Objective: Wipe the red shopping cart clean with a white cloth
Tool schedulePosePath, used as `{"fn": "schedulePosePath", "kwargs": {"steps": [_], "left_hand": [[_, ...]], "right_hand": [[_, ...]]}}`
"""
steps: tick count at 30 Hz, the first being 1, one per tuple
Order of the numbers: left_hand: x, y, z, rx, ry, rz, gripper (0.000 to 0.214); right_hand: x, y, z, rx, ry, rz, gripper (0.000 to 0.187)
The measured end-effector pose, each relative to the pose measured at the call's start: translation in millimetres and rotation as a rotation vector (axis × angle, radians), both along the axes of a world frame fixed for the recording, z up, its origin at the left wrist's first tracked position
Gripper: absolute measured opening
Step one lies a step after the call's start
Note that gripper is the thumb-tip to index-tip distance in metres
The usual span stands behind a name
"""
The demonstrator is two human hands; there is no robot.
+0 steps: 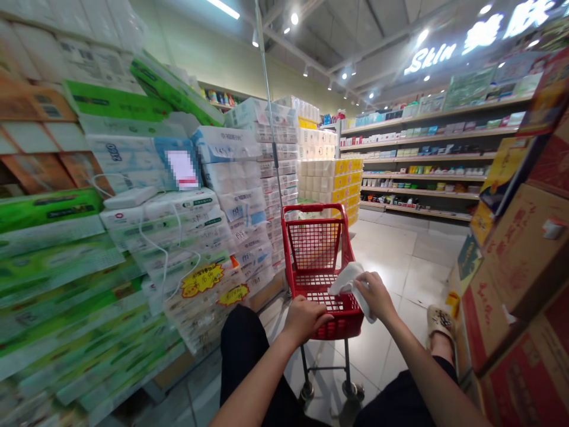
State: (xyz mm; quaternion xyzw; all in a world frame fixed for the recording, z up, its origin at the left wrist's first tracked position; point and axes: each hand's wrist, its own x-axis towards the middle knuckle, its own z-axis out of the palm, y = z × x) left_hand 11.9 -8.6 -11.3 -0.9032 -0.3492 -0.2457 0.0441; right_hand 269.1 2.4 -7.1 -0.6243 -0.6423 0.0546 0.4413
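A small red shopping cart [316, 246] with a mesh plastic basket stands between my knees. My left hand [303, 320] is closed over the basket's near left rim, the thumb lying along the edge. My right hand [373, 293] pinches a crumpled white cloth [349, 276] at the basket's right rim. Part of the cloth spreads over the rim into the basket, and another part hangs down outside it. Whether it is fabric or a paper wipe I cannot tell. A thin upright pole [269, 101] rises at the cart's left side.
Stacked tissue packs [240, 196] line the left, with a white power bank [131, 197], cables and a blurred-out phone-like screen [182, 168] on them. Cardboard boxes [520, 255] are piled on the right. Shelves of goods [427, 139] stand behind. My shod foot [441, 326] is at the right.
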Motion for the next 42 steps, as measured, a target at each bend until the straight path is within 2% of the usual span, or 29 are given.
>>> {"fn": "schedulePosePath", "kwargs": {"steps": [4,7,11,16,19,22,25,28,32,36,39,42], "left_hand": [[-3,4,2.2,0.010,0.012,-0.004,0.039],[-4,5,3.1,0.008,0.017,-0.014,0.038],[-5,4,2.5,-0.003,0.018,-0.019,0.033],[-9,4,4.3,-0.025,0.048,-0.037,0.028],[-12,4,7.6,-0.032,0.065,-0.055,0.027],[-13,4,10.1,-0.034,0.057,-0.074,0.029],[-12,4,10.7,-0.029,0.058,-0.074,0.036],[-10,5,10.0,-0.019,0.060,-0.073,0.038],[-9,4,9.4,-0.011,0.063,-0.076,0.039],[-10,2,8.1,-0.009,0.063,-0.077,0.041],[-12,4,7.0,-0.009,0.061,-0.083,0.041],[-18,9,7.5,-0.014,0.070,-0.092,0.041]], "right_hand": [[-22,-43,-14.9,-0.019,-0.140,-0.159,0.025],[-45,-63,-14.3,0.029,-0.306,-0.207,0.025],[-78,-63,-7.1,0.069,-0.463,-0.079,0.024],[-101,-58,-10.1,0.052,-0.410,0.031,0.024],[-88,-61,-9.9,0.033,-0.403,0.022,0.025],[-56,-65,-7.0,-0.001,-0.382,-0.036,0.027],[-21,-64,-4.0,-0.047,-0.250,-0.063,0.027],[0,-55,-1.2,-0.040,-0.125,-0.040,0.028],[0,-32,3.8,-0.060,-0.065,-0.041,0.029],[-5,-11,7.4,-0.133,-0.142,-0.080,0.027],[-7,-8,8.8,-0.157,-0.174,-0.087,0.024],[-12,-17,10.3,-0.152,-0.213,-0.081,0.020]]}}
